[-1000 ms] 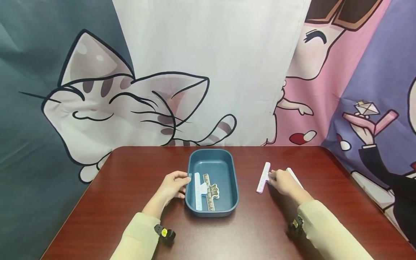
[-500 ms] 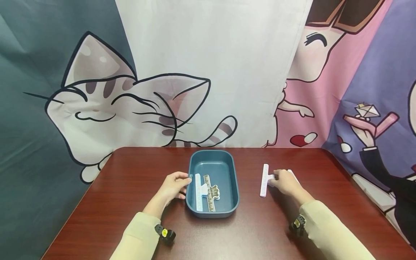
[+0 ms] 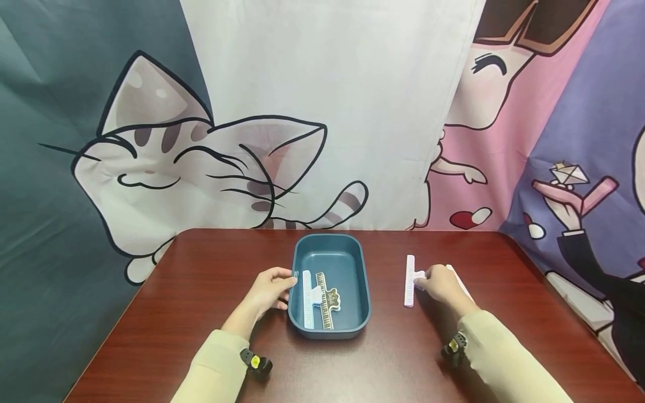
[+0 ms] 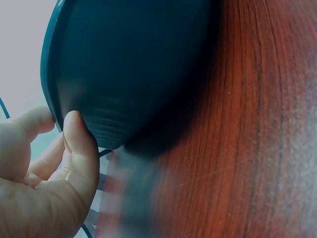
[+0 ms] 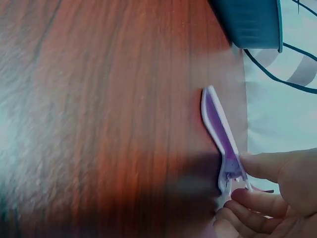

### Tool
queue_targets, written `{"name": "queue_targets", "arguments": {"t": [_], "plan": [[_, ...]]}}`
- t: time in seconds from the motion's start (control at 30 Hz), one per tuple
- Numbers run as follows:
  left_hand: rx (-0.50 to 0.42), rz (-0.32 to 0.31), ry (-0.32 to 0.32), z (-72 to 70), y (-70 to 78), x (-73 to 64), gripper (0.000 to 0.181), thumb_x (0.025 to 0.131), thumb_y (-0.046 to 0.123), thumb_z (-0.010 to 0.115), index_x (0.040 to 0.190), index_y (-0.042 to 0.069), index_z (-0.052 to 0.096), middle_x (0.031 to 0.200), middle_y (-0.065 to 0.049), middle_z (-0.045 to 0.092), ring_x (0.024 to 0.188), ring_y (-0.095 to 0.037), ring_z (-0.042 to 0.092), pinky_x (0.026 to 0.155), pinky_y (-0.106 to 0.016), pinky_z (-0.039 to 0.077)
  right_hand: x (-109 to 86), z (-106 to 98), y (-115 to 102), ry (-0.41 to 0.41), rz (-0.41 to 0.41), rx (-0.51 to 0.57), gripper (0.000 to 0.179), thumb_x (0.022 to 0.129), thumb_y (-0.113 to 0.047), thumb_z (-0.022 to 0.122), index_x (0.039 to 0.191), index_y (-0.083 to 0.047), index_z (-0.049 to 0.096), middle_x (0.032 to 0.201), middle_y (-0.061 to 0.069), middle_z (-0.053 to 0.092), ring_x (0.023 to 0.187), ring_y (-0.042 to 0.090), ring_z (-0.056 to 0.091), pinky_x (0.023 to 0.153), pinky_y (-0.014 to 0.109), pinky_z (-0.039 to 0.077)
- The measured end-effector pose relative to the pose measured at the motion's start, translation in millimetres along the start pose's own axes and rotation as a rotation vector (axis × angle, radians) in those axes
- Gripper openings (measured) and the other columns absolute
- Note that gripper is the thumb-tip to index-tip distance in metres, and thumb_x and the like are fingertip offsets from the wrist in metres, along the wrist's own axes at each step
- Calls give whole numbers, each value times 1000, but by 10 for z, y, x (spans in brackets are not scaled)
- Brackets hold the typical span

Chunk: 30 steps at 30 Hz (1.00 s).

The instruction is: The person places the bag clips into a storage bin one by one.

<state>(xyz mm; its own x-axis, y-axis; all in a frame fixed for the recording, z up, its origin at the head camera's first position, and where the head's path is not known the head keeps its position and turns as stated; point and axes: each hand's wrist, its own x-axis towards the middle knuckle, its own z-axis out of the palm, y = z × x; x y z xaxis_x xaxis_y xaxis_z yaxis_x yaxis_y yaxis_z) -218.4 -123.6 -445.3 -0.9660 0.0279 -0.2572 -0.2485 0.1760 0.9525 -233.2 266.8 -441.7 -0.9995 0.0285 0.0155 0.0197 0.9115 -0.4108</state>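
A white long-jawed clip (image 3: 410,282) stands right of the tray, its long bar running front to back; in the right wrist view the same clip (image 5: 222,130) shows purplish sides. My right hand (image 3: 443,284) pinches its short handle between thumb and fingers, the bar pointing away from the palm. On the other side, my left hand (image 3: 269,286) holds the left rim of a dark blue rectangular tray (image 3: 330,334), thumb at the rim and fingers against the outer wall. Inside the tray lie a white clip (image 3: 308,308) and a gold-patterned clip (image 3: 326,308) with a crown-shaped handle.
Another white strip-like piece (image 3: 457,280) lies beyond my right hand, partly hidden by it. All stands on a reddish-brown wooden table (image 3: 211,252). A cartoon-printed cloth (image 3: 383,84) hangs behind the table's far edge.
The clip in my right hand has turned from slanting to nearly straight front to back, shifting slightly nearer. My left hand and the tray stay in place.
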Motion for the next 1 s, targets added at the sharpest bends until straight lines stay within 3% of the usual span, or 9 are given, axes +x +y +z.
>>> {"name": "queue_targets", "arguments": {"t": [0.17, 0.33, 0.5, 0.67, 0.8, 1.0], "plan": [[-1, 8, 4, 3, -2, -12, 35, 86, 14, 67, 117, 1, 58, 86, -14, 65, 55, -14, 53, 45, -27, 51, 23, -9, -34, 41, 25, 13, 24, 76, -19, 65, 61, -2, 57, 57, 5, 52, 59, 22, 45, 52, 30, 36], [-1, 12, -1, 1, -18, -4, 34, 87, 13, 66, 117, 1, 58, 86, -14, 65, 55, -14, 53, 45, -27, 51, 43, -32, -73, 54, 55, 52, 21, 77, -15, 58, 59, -4, 56, 56, 4, 49, 58, 22, 45, 51, 29, 35], [2, 3, 4, -4, -28, 18, 33, 86, 13, 66, 116, 2, 58, 86, -14, 65, 56, -15, 54, 46, -27, 51, 56, -47, -89, 64, 83, 64, 17, 78, -14, 57, 71, 1, 61, 67, 11, 58, 66, 25, 52, 57, 32, 42], [6, 0, 5, 2, -24, 20, 34, 86, 13, 65, 117, 2, 58, 87, -15, 65, 57, -15, 54, 46, -27, 51, 60, -69, -98, 59, 114, 92, 24, 80, -18, 58, 84, 5, 64, 81, 18, 65, 74, 29, 57, 64, 37, 47], [1, 2, 6, 0, -13, 8, 34, 87, 14, 66, 118, 2, 58, 87, -15, 65, 57, -14, 54, 46, -27, 52, 61, -99, -103, 35, 116, 116, 31, 82, -21, 58, 90, 7, 67, 83, 19, 68, 76, 28, 60, 68, 40, 50], [5, 7, -3, 2, 72, -76, 36, 88, 13, 64, 119, -1, 56, 89, -18, 64, 57, -15, 53, 46, -27, 51, 77, -105, -74, 5, 102, 118, 35, 83, -22, 57, 91, 9, 71, 81, 19, 70, 75, 27, 60, 64, 36, 50]]}}
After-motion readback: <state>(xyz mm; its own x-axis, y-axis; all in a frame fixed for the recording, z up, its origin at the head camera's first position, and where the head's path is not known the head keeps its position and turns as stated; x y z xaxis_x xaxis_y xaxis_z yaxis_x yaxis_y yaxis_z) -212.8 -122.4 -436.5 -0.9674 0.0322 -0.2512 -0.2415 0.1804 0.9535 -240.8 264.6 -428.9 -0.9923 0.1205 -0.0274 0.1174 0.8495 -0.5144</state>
